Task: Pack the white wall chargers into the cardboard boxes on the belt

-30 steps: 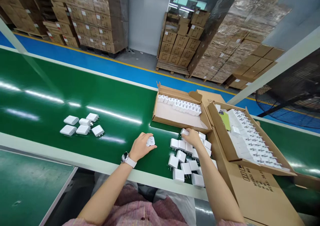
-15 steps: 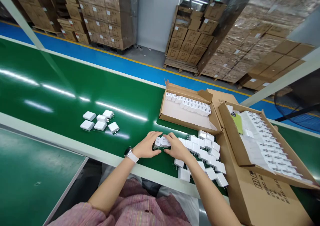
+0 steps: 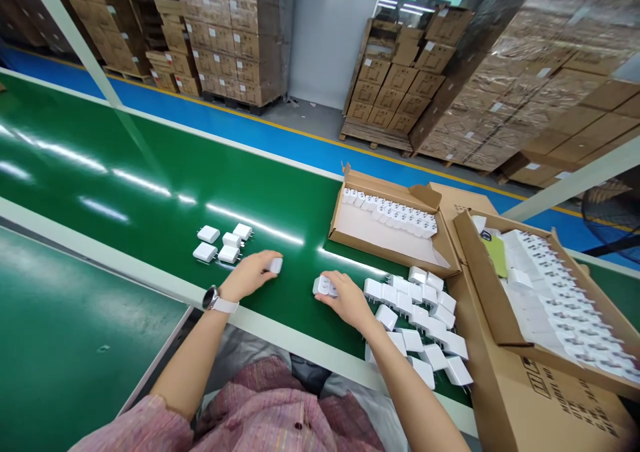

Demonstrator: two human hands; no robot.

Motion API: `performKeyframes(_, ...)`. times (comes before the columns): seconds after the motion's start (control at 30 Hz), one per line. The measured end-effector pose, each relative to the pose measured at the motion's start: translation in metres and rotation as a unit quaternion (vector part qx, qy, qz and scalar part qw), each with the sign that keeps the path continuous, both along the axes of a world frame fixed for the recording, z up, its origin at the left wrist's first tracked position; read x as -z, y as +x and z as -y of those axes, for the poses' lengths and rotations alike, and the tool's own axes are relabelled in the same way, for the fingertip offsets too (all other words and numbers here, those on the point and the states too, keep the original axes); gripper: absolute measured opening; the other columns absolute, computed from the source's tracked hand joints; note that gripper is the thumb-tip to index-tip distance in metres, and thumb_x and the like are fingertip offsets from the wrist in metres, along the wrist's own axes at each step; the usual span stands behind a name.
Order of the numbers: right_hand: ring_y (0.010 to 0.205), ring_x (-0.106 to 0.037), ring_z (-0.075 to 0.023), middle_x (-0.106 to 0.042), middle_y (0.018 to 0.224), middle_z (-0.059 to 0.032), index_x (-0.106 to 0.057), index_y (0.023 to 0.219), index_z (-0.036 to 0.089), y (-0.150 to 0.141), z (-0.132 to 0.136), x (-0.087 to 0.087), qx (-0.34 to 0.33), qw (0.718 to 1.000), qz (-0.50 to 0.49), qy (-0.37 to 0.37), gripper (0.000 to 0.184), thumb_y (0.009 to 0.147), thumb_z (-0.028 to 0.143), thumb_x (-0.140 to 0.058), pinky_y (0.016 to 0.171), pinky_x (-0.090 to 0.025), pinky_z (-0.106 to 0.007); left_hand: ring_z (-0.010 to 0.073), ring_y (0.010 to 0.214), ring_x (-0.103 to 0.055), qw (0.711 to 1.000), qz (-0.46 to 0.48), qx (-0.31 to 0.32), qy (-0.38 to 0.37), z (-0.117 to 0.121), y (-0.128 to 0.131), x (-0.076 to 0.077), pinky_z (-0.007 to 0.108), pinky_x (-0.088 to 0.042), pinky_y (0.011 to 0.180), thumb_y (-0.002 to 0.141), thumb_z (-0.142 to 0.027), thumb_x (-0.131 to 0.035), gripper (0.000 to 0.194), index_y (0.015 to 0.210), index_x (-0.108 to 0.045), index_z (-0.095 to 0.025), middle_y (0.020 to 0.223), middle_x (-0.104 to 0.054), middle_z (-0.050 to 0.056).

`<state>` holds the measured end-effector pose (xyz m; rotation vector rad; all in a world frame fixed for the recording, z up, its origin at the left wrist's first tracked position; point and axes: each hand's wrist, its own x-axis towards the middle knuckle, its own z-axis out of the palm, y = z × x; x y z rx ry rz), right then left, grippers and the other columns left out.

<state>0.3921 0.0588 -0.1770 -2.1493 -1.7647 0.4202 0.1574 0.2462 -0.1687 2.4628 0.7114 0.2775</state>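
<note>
My left hand [image 3: 249,275] rests on the green belt, its fingers closed on a white wall charger [image 3: 275,265], with most of the charger hidden. My right hand [image 3: 347,299] grips a second white wall charger [image 3: 323,286], showing its face with the pin slots. A loose pile of white wall chargers [image 3: 415,319] lies just right of my right hand. A smaller group of white wall chargers [image 3: 220,247] sits left of my left hand, a short gap from my fingers.
An open cardboard box [image 3: 383,222] holds rows of chargers beyond the pile. A second box [image 3: 543,299] holding chargers sits on a large flat carton [image 3: 530,385] at right. Stacked carton pallets [image 3: 400,92] stand behind the belt, and a fan [image 3: 613,222] stands at right.
My hands, together over the chargers half a second ago, have moved apart. My left hand has gone left, carrying a charger, and my right keeps another. The view has swung slightly.
</note>
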Motion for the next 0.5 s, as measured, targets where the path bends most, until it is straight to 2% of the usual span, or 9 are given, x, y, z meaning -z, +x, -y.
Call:
performKeyframes(0.07,0.108,-0.064,-0.0258,-0.068,0.122,-0.0047,-0.065,0.126,0.03,-0.006,-0.004,-0.002,-0.009,1.0,0.001,-0.008,0.035,0.092,0.038,-0.07,0.083,-0.056,-0.039,0.0276,0.11,-0.073,0.997,0.01,0.039,-0.065,0.019,0.021,0.002,0.038,-0.057,0.095,0.095,-0.028,-0.063,0.045,0.139,-0.059,-0.031,0.126,-0.074,0.004)
performKeyframes(0.13,0.109,-0.063,-0.0266,-0.068,0.123,-0.0055,-0.066,0.128,0.031,-0.01,-0.007,-0.006,-0.011,0.999,0.02,-0.036,0.037,0.091,0.038,-0.071,0.079,-0.057,-0.037,0.0276,0.114,-0.073,0.993,0.017,0.058,-0.098,0.036,0.036,0.007,0.038,-0.056,0.097,0.096,-0.033,-0.066,0.047,0.142,-0.056,-0.031,0.129,-0.074,0.004)
performKeyframes(0.23,0.117,-0.059,-0.0305,-0.064,0.133,-0.0095,-0.064,0.135,0.032,-0.013,-0.006,-0.016,0.018,0.993,0.077,-0.083,0.049,0.089,0.044,-0.074,0.07,-0.056,-0.035,0.0309,0.139,-0.059,0.991,0.027,0.081,-0.1,0.044,0.043,0.013,0.043,-0.048,0.112,0.093,-0.04,-0.073,0.061,0.149,-0.05,-0.03,0.142,-0.069,0.006)
performKeyframes(0.33,0.122,-0.055,-0.0339,-0.057,0.142,-0.0123,-0.056,0.146,0.035,-0.018,-0.003,-0.024,0.057,0.985,0.121,-0.112,0.065,0.087,0.055,-0.075,0.066,-0.056,-0.034,0.031,0.151,-0.046,0.99,0.051,0.091,-0.099,0.034,0.043,0.011,0.046,-0.041,0.121,0.092,-0.051,-0.073,0.074,0.156,-0.044,-0.029,0.155,-0.058,0.009)
performKeyframes(0.4,0.119,-0.056,-0.0339,-0.057,0.141,-0.0119,-0.053,0.149,0.038,-0.026,-0.002,-0.026,0.07,0.981,0.132,-0.125,0.068,0.088,0.06,-0.072,0.065,-0.055,-0.033,0.0301,0.146,-0.051,0.988,0.086,0.071,-0.106,0.02,0.049,0.007,0.045,-0.042,0.12,0.097,-0.056,-0.063,0.07,0.157,-0.044,-0.026,0.155,-0.058,0.01)
performKeyframes(0.5,0.112,-0.059,-0.0331,-0.061,0.132,-0.0117,-0.058,0.143,0.039,-0.038,-0.002,-0.021,0.077,0.979,0.136,-0.131,0.057,0.091,0.059,-0.07,0.066,-0.054,-0.033,0.0295,0.134,-0.063,0.984,0.146,0.017,-0.101,-0.001,0.067,0.004,0.044,-0.051,0.111,0.103,-0.055,-0.052,0.059,0.151,-0.051,-0.022,0.142,-0.067,0.012)
